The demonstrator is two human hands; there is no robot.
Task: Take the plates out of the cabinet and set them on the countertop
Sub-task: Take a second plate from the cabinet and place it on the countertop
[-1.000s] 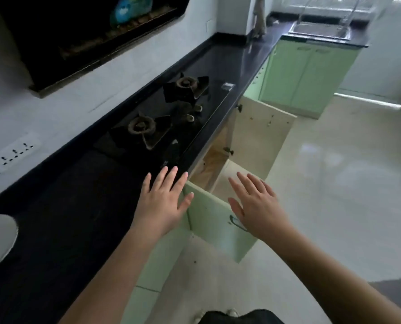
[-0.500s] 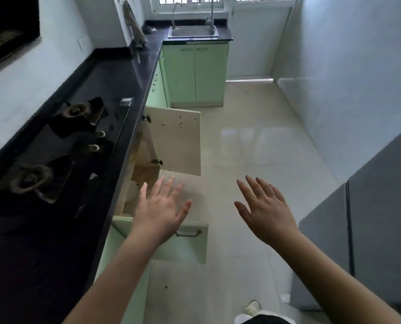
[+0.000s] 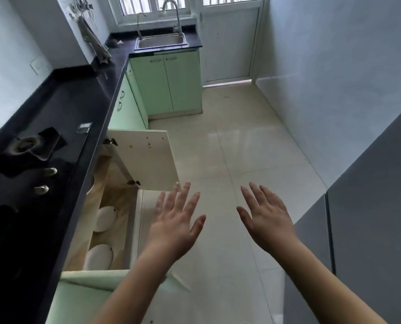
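Neither grip holds anything: the left hand and the right hand both hover in the air with fingers straight and spread apart, backs toward the camera, well apart from each other above the pale tiled floor. The left hand hangs just right of the open cabinet, over the edge of its near door, which swings out pale green below the forearm. The far door also stands open, its cream inner face turned toward the camera.

Inside the cabinet, on a wood-grained shelf, lie two white plates: the far plate and the near plate, apart from each other and untouched by either hand. A sliver of another pale round thing shows farther back under the desk's edge, too hidden to tell what it is.

The black desk runs along the left, carrying a gas hob with its knobs facing the near side. At the far end it turns right to a steel sink with a tall tap beneath a window. Green cabinet fronts stand closed under the sink. A grey panel rises on the right.
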